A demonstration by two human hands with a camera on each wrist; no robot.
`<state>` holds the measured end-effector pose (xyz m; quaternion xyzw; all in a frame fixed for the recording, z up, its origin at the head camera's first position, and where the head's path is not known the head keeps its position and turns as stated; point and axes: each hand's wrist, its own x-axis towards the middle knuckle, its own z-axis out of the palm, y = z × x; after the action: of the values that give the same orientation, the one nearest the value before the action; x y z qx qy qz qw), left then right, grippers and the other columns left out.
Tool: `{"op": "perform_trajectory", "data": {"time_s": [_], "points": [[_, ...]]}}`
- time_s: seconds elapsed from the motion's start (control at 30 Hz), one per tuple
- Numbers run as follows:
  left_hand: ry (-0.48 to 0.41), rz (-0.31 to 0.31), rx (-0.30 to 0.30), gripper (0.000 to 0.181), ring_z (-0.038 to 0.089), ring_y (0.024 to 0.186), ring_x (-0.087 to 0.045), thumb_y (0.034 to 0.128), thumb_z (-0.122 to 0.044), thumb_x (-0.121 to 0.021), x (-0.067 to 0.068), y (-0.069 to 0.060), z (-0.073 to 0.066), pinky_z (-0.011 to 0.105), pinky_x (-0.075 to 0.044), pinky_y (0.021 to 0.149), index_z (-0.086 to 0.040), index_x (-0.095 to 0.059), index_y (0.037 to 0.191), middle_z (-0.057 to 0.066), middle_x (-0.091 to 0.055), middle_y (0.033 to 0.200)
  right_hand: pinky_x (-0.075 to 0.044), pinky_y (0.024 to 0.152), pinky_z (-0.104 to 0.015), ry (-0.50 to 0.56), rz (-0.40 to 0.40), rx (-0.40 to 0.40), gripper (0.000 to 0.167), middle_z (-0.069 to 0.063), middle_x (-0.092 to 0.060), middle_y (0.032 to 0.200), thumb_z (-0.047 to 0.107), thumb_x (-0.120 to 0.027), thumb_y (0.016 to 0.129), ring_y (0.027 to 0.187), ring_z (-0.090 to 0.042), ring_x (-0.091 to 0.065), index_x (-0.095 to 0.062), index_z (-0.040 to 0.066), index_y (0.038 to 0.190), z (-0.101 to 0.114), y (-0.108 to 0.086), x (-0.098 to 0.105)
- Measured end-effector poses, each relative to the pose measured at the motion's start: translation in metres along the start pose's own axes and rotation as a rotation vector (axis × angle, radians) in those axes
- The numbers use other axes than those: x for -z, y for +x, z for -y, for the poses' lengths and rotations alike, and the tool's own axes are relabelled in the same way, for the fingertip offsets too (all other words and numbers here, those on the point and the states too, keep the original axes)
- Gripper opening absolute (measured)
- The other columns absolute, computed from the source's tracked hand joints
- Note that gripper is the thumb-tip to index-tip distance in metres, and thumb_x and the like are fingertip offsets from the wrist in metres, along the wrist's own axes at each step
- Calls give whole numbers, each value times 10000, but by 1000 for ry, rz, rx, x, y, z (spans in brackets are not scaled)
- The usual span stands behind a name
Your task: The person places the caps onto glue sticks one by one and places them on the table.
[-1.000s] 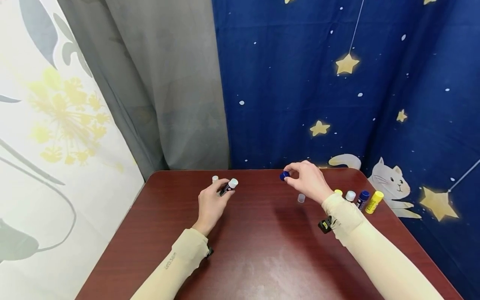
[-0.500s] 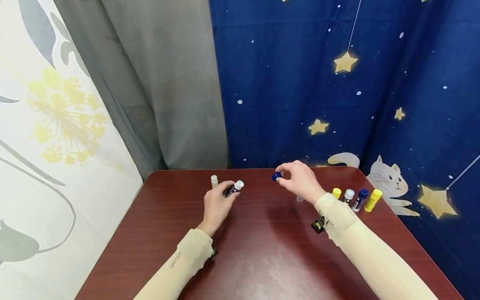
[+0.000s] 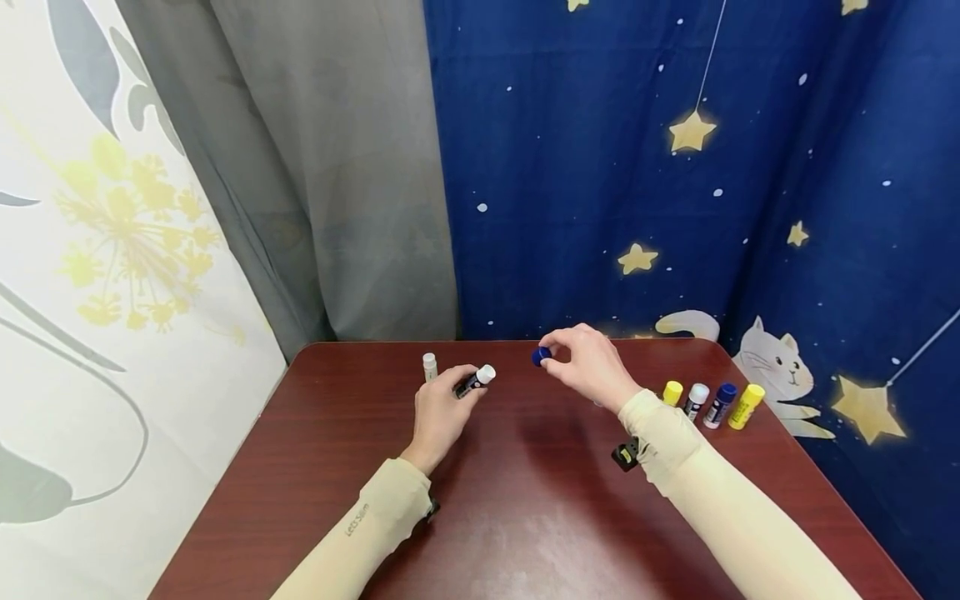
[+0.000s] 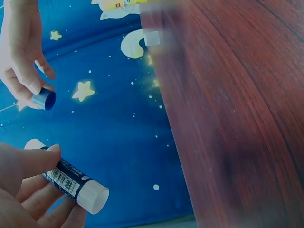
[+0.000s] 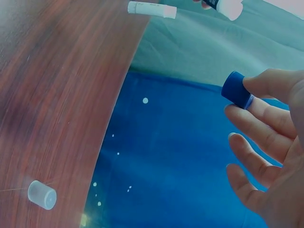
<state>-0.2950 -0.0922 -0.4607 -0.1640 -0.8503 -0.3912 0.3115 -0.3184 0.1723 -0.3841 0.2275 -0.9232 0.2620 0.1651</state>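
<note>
My left hand (image 3: 441, 417) grips a glue stick (image 4: 69, 178) between thumb and fingers, off the table. The stick has a dark blue label with a barcode and whitish ends. My right hand (image 3: 588, 367) pinches a small blue cap (image 5: 236, 89) between thumb and fingers, its other fingers spread loosely. In the head view the cap is to the right of the glue stick's white end, with a gap between them. The left wrist view shows the cap's dark hollow side.
A white glue stick (image 3: 430, 367) stands behind my left hand. On the table lies a translucent cap (image 5: 42, 194). At the right, a row holds a yellow stick (image 3: 672, 392), a white-capped one (image 3: 696, 400), a blue-capped one (image 3: 720, 406) and another yellow one (image 3: 747, 407).
My right hand has moved left with the blue cap. My left hand has shifted slightly right with the glue stick, so the gap between them is smaller.
</note>
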Motion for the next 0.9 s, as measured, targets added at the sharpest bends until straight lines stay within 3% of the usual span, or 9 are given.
{"op": "perform_trajectory", "data": {"time_s": [0.53,0.9], "points": [[-28,35,7,316,164,867,-707,810,-183,-870,-12,4,-10,356,-558,784,-215,-750,1101,-63,-732,1000,-482,735,-359,8,-9,61,200,167,-655,824,285,-791,865,928,-165,-573,-761,227,1054,16,5,-10],[-20,14,-40,324,133,808,-693,794,-168,-880,-19,5,-15,370,-558,729,-178,-753,1092,-44,-741,974,-461,712,-345,13,-13,76,219,164,-660,817,280,-802,854,888,-172,-577,-771,220,1062,21,7,-16]]}}
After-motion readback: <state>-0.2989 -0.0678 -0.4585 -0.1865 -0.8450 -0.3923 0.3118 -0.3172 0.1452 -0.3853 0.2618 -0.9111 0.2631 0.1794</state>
